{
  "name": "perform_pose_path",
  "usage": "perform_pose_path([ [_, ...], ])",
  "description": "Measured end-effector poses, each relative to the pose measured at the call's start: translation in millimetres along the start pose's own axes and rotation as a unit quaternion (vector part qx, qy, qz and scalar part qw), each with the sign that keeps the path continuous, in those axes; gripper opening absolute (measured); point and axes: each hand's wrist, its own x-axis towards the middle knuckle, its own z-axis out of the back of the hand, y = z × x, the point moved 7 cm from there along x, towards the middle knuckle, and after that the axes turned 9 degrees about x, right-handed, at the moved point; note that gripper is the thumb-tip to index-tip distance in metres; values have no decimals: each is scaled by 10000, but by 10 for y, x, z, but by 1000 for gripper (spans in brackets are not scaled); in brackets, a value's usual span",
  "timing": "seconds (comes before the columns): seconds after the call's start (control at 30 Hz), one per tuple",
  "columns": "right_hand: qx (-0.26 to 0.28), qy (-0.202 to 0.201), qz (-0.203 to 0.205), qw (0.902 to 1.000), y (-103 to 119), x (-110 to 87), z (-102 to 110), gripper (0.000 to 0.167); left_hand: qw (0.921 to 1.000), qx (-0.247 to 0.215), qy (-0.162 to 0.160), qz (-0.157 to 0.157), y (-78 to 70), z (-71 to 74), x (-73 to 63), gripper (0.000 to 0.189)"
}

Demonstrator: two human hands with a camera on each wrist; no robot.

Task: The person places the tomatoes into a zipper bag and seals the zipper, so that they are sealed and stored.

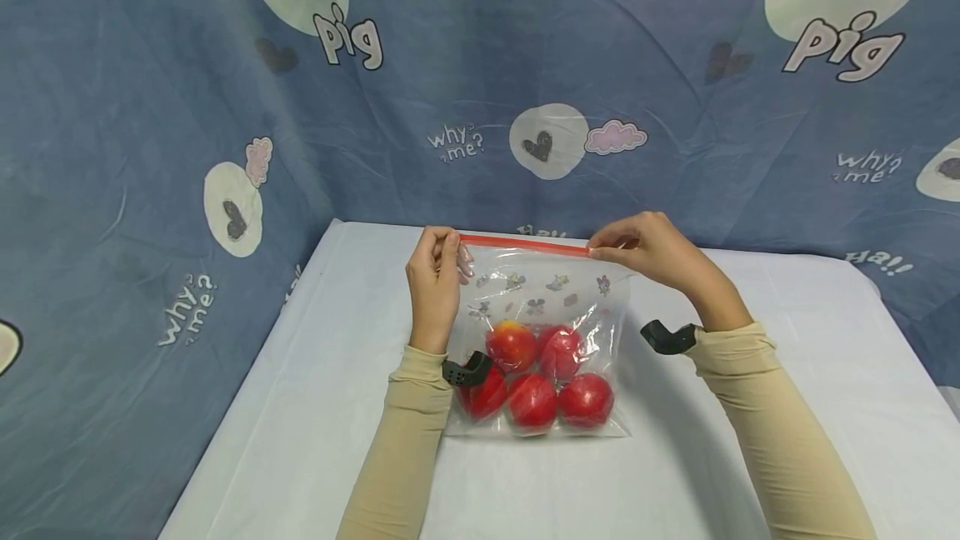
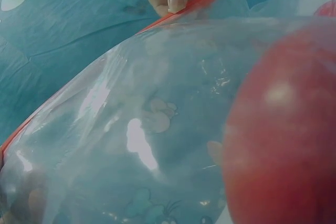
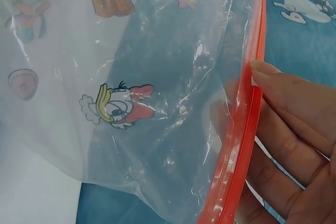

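Observation:
A clear zip bag (image 1: 551,283) with small cartoon prints and a red zip strip (image 1: 525,245) is stretched between my hands. Inside, several round red fruits (image 1: 532,401) sit in its lower part, one of them partly yellow. My left hand (image 1: 435,280) grips the top left corner, its fingertips partly showing through the film. At the strip's right end, my right hand (image 1: 651,252) pinches the red edge between thumb and fingers. The right wrist view shows that thumb (image 3: 268,69) on the strip. Whether the zip is fully sealed, I cannot tell.
A white cloth covers the table (image 1: 330,357) under the bag. Behind it and along the left hangs a blue printed curtain (image 1: 450,65). Each wrist carries a black camera mount (image 1: 667,337); the left one overlaps a fruit in the head view.

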Motion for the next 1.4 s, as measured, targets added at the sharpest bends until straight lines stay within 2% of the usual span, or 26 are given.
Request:
perform_pose_path([
  [0.53,-15,140,-51,9999,-75,-30,24,12,9999,34,-68,96,-11,-8,9,24],
  [0.87,68,104,-101,9999,-76,-65,71,13,10000,-15,-61,-56,-8,21,14,30],
  [1.23,111,136,-182,9997,-99,-116,95,15,9999,79,-126,75,4,25,15,25],
  [1.4,77,87,-208,9997,-127,-130,99,13,9999,54,-100,94,-103,44,4,24],
])
